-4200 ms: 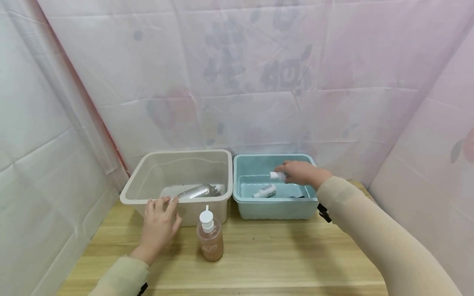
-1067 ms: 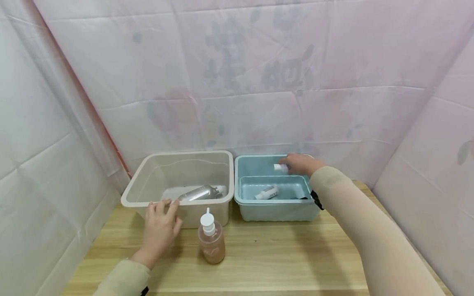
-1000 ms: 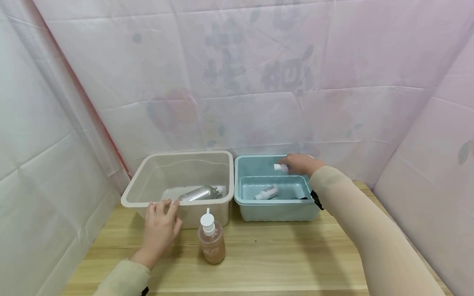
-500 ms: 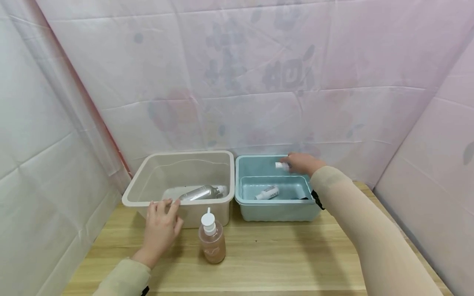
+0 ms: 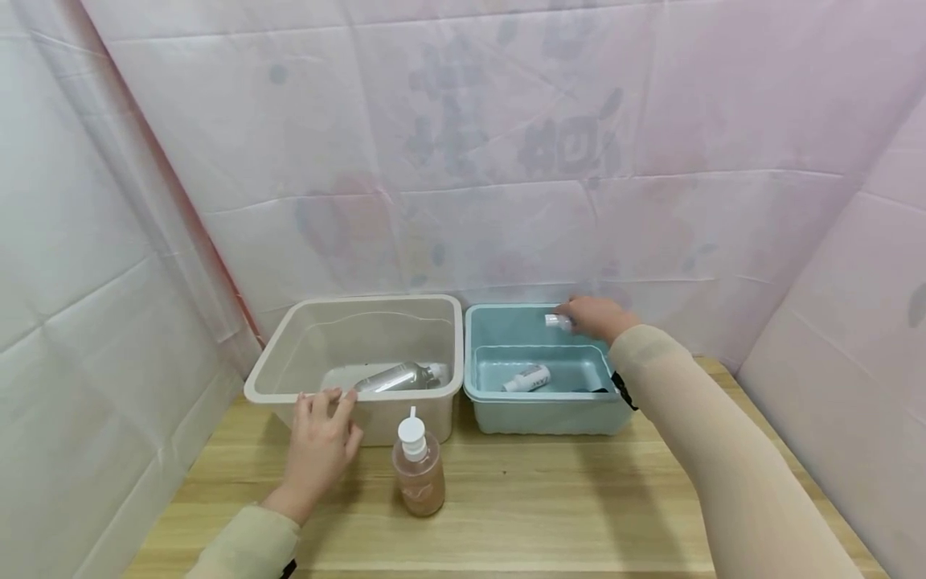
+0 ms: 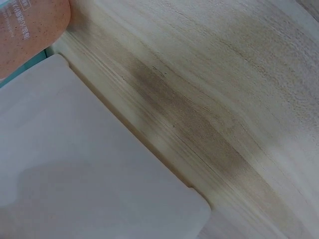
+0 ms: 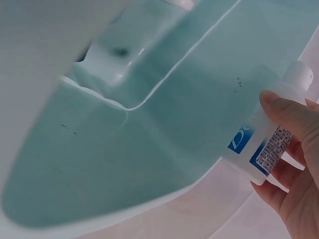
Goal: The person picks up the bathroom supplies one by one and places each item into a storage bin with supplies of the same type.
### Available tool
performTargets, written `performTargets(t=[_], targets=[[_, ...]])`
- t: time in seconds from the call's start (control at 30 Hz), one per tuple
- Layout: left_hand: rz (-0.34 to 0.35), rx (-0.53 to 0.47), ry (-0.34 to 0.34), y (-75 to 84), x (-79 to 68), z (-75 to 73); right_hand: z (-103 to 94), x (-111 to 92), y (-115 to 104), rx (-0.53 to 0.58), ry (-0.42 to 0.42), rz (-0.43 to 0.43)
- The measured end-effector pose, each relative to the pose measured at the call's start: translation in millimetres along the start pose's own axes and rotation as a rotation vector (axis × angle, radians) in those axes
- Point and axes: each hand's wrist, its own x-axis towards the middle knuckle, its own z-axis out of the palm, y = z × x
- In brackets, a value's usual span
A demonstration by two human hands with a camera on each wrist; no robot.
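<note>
My right hand (image 5: 596, 318) holds a small white bottle (image 7: 261, 142) with a white cap and blue-printed label, thumb on one side and fingers on the other. It is up at the back right of the blue bin (image 5: 546, 410), close to its rim. Another small white bottle (image 5: 526, 378) lies inside this bin. My left hand (image 5: 318, 438) rests its relaxed fingers on the front rim of the beige bin (image 5: 415, 398). Inside that bin a clear bottle (image 5: 394, 378) lies on its side. The left wrist view shows no fingers.
A pump bottle (image 5: 419, 478) with pinkish contents and a white top stands on the wooden table (image 5: 521, 515), in front of the beige bin. A dark item (image 5: 599, 391) lies low at the blue bin's right. Patterned pale sheeting (image 5: 506, 233) hangs behind and at both sides.
Over the last few seconds my right hand has moved up and toward the back of the blue bin with the small bottle. My left hand stays at the beige rim.
</note>
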Motion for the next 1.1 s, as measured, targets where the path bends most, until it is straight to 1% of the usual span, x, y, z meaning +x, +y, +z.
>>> performTargets(t=[0.17,0.4,0.63,0.7,0.77,0.87,0.93,1.0,1.1], targets=[[0.001,0.002,0.001,1.4,-0.7,2.0,-1.1,-0.4,1.6,-0.005,0.009,0.038],[0.002,0.005,0.006,3.1,-3.1,3.0,3.7,0.1,-1.3,0.028,0.003,0.042],[0.005,0.002,0.013,3.1,-3.5,2.7,6.9,3.0,-0.4,-0.013,-0.002,0.064],[0.004,-0.001,0.011,2.8,-3.5,2.5,5.5,3.5,-0.3,-0.026,0.007,0.058],[-0.003,0.002,-0.008,2.4,-3.2,1.7,4.1,3.9,-1.1,-0.037,0.020,0.053],[-0.005,0.002,-0.007,2.3,-2.7,1.2,1.7,3.8,-2.3,-0.045,0.016,0.052],[-0.004,0.004,-0.002,2.6,-2.5,1.0,1.2,4.0,-2.4,-0.049,0.016,0.051],[0.004,0.004,0.020,2.7,-2.5,1.2,1.1,4.6,-2.0,-0.050,0.009,0.051],[0.006,0.007,0.024,2.6,-2.6,1.0,1.6,5.6,-1.4,-0.055,0.017,0.046]])
